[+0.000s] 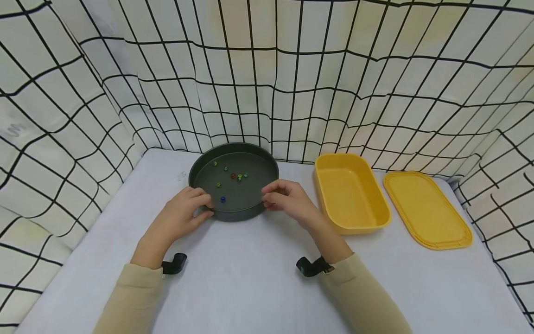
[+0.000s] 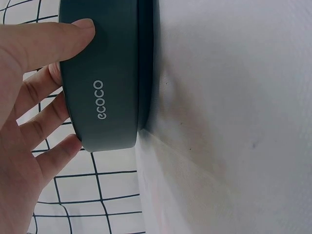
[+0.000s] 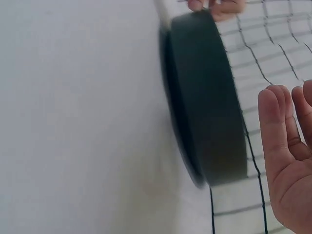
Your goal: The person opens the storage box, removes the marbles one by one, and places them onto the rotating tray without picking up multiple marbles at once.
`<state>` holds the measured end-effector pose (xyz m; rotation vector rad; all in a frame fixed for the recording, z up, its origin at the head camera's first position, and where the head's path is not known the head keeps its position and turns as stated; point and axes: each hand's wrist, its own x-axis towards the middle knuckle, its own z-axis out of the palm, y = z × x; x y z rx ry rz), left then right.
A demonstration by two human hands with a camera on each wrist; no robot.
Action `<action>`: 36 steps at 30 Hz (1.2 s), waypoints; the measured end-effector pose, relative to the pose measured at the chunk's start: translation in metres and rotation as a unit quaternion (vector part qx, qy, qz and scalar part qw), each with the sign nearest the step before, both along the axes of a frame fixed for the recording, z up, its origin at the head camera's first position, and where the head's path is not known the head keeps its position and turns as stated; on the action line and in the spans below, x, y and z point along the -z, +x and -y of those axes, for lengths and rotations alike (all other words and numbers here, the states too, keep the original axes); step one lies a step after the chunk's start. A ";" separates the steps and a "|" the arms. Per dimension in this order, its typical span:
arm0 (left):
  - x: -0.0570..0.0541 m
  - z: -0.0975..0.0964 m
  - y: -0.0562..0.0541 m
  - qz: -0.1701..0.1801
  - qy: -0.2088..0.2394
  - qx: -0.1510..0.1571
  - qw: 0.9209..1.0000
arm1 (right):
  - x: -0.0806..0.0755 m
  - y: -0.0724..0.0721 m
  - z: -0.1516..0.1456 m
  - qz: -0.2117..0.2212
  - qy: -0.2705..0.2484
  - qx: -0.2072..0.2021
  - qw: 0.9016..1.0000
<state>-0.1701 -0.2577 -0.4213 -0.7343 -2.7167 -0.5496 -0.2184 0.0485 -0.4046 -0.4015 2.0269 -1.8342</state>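
Observation:
A round dark green tray (image 1: pixel 256 162) stands on the white-covered table, with several small marbles on its floor, among them a blue marble (image 1: pixel 223 199) and a red marble (image 1: pixel 233 176). At the tray's near left edge my left hand (image 1: pixel 181 211) grips the rim. In the left wrist view its thumb (image 2: pixel 78 39) lies on the outer wall, above white "ecoco" lettering, and its other fingers reach over the rim. My right hand (image 1: pixel 288 199) hovers by the tray's right rim. The right wrist view shows its fingers (image 3: pixel 273 112) apart from the wall, with nothing seen between them.
A yellow rectangular container (image 1: pixel 352 195) stands right of the right hand, and a matching yellow lid (image 1: pixel 427 208) lies flat beyond it. White cloth with a black grid (image 1: pixel 258 69) rises behind the table and along both sides.

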 end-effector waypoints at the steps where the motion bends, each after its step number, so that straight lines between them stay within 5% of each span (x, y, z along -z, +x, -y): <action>1: 0.000 0.000 0.000 0.001 -0.001 -0.001 1.000 | -0.001 0.001 -0.006 -0.001 -0.006 0.007 1.000; 11: 0.001 0.002 -0.001 0.000 -0.001 0.000 1.000 | -0.013 0.007 -0.060 -0.001 -0.026 0.064 0.998; 21: 0.003 0.001 -0.002 -0.003 -0.001 0.007 1.000 | -0.024 0.006 -0.110 -0.044 -0.007 0.060 0.997; 36: 0.003 0.000 -0.002 -0.003 -0.009 -0.001 1.000 | -0.020 0.000 -0.151 -0.054 0.091 0.078 0.991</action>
